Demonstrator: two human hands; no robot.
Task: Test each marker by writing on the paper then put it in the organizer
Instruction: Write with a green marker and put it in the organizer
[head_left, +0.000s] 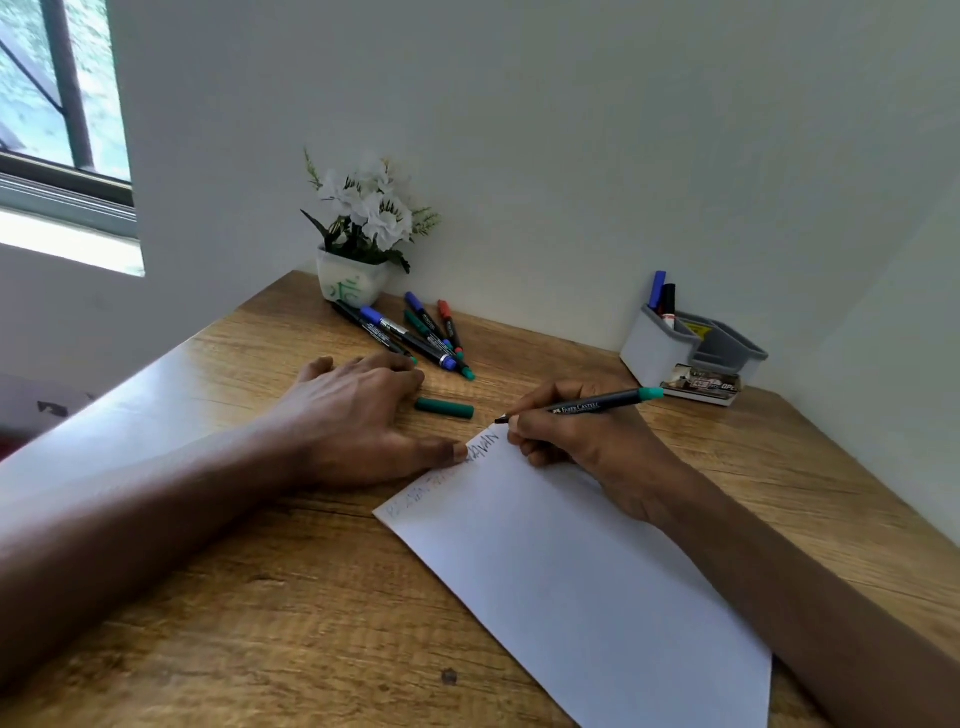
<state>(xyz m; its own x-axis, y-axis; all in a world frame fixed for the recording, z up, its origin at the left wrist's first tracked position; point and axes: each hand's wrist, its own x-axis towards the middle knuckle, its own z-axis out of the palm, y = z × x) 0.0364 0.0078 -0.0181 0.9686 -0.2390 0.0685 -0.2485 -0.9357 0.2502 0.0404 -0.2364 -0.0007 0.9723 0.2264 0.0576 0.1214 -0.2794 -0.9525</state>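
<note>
Fig., near to far. On my feed, white paper (597, 571) lies at an angle on the wooden table (260, 597), w/ scribbled test marks along its left edge. R hand (582, 447) rests on the sheet's far end, fingers curled round a green-ended marker (587, 405), uncapped, tip at the sheet's far corner; I can't tell if it touches. L hand (358, 415) lies flat on the table beside the sheet, fingers spread and holding nothing, thumb tip pressing the paper's left edge. Green cap (444, 408) lies loose btwn the two hands. Beyond the L hand, a pile of capped markers (421, 332): blue, green, red. Behind them, a white pot of flowers (353, 280) against the wall. Far right, grey organizer (660, 348) w/ a few markers upright in its left compartment.
</note>
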